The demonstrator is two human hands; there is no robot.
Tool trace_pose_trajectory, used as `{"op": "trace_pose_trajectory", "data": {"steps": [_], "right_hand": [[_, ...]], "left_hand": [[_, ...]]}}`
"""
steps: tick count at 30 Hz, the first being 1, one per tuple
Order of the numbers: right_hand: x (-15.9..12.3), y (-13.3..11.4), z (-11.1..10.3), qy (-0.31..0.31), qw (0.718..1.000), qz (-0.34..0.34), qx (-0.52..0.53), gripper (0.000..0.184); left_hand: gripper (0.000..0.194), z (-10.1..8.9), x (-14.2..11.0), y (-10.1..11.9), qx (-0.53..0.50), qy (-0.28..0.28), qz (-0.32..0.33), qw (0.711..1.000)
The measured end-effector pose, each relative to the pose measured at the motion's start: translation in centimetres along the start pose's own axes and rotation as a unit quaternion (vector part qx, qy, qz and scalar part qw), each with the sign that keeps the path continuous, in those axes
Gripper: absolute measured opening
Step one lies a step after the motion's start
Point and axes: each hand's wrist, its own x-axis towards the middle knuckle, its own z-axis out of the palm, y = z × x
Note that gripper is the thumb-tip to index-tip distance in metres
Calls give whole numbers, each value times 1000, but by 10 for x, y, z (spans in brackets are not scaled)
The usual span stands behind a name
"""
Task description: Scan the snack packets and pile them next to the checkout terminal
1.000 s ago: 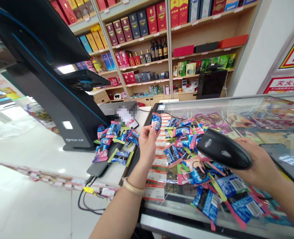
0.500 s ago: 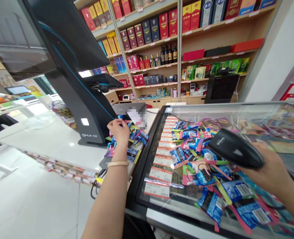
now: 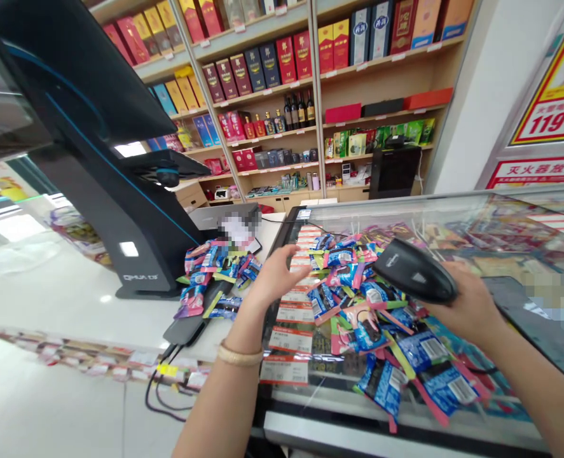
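Note:
My right hand (image 3: 467,305) is wrapped round a black barcode scanner (image 3: 412,270), held over the glass display case with its head pointing left. Below the scanner spreads a heap of small blue, pink and green candy packets (image 3: 367,331), some with barcodes facing up. My left hand (image 3: 282,277), with a beige bangle on the wrist, is over the case's left edge, thumb and fingers apart and nothing visible in it. Left of it, a second pile of the same packets (image 3: 215,267) lies on the white counter, partly on a dark flat device (image 3: 186,327).
A black checkout terminal (image 3: 133,254) stands on the white counter (image 3: 72,286) at left. Price labels (image 3: 291,337) line the left side of the glass case (image 3: 453,203). A dark tablet-like device (image 3: 539,318) lies at right. Shelves of boxes and bottles (image 3: 272,63) fill the back.
My left hand has moved right from the pile on the counter to the edge of the glass case, its fingers now apart. The scanner stays over the heap. The view has turned right.

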Motion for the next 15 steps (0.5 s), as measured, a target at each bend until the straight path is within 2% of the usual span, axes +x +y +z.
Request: {"op": "trace_pose_trajectory", "data": {"steps": [2,5,7,10,15], "right_hand": [[1,-1,1,0,1000,-5,9,14],[1,-2,2,7,1000,-15,17,12],[0,-1,3,9,1000,-12,15,10],[-1,-2,2,8,1000,-3,6,15],[-1,-3,0,-14,1000,10,8,16]], "left_hand": [[60,17,-8,5,2,-100,1,995],[78,34,-20,2,45,-180,0,983],[79,40,-26,-2,79,-189,14,979],[63,42,-28,-6,106,-177,39,978],[45,41,-26,-7,88,-168,44,981]]}}
